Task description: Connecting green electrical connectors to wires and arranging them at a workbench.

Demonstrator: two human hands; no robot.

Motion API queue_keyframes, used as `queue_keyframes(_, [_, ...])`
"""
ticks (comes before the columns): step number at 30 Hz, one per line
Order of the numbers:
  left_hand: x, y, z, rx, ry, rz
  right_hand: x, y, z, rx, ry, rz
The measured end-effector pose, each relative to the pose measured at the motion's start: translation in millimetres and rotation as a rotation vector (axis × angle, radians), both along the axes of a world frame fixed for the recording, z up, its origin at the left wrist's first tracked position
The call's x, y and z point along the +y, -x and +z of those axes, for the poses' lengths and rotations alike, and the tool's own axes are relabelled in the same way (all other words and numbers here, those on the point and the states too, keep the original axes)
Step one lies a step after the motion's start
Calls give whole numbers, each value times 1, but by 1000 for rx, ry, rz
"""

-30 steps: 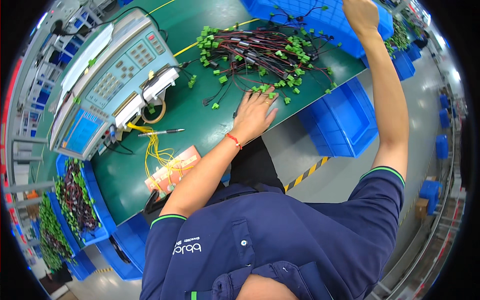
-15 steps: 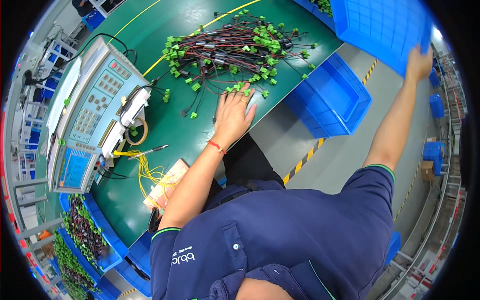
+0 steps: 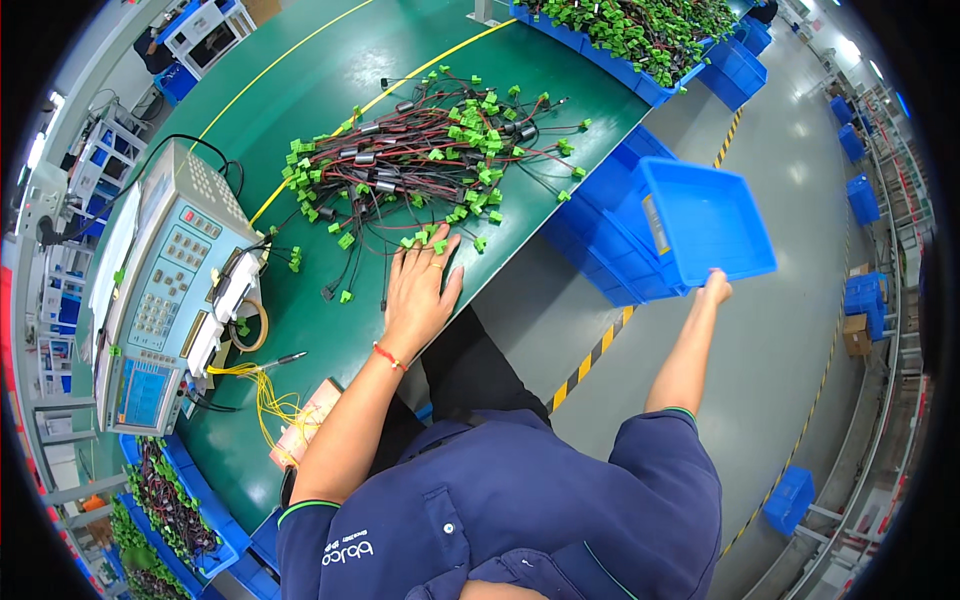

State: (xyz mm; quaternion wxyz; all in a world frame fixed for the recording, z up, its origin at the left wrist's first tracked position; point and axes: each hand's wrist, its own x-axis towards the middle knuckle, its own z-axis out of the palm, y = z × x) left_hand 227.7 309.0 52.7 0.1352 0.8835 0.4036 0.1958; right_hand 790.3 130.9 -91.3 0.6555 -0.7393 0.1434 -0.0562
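In my right hand point(image 3: 714, 287), closed on its near edge, is a shallow blue plastic bin point(image 3: 722, 225). It is held over the floor beside the table, right by the lower blue bins point(image 3: 606, 255); whether it touches them I cannot tell. My left hand point(image 3: 420, 290) lies flat on the green table point(image 3: 330, 300), fingers stretched out. Its fingertips reach the near edge of a loose pile of cables point(image 3: 400, 165) with red and black wires, dark cylinders and bright green connectors.
On the left stands a grey bench instrument point(image 3: 180, 270) with keys and a screen. Near it are a tape roll point(image 3: 252, 326), a pen point(image 3: 284, 360) and yellow wires point(image 3: 270, 400). A blue bin full of green-connector cables point(image 3: 640, 45) sits at the table's far end.
The blue bin in my right hand has come down and nearer, from high at the far right to beside the lower bins. My left hand stays flat by the cables. The view has shifted.
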Motion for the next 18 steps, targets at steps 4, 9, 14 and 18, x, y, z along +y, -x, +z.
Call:
queue_keyframes(4, [0, -3, 4, -3, 10, 16, 48, 25, -45, -23, 31, 169])
queue_keyframes(9, [1, -6, 7, 65, 12, 51, 122, 51, -48, 139, 141, 71])
queue_keyframes(14, [2, -7, 6, 64, 12, 69, 183, 66, -54, 324, -82, -59])
queue_keyframes(18, [1, -10, 7, 31, 42, 41, 199, 49, -79, 409, -400, 256])
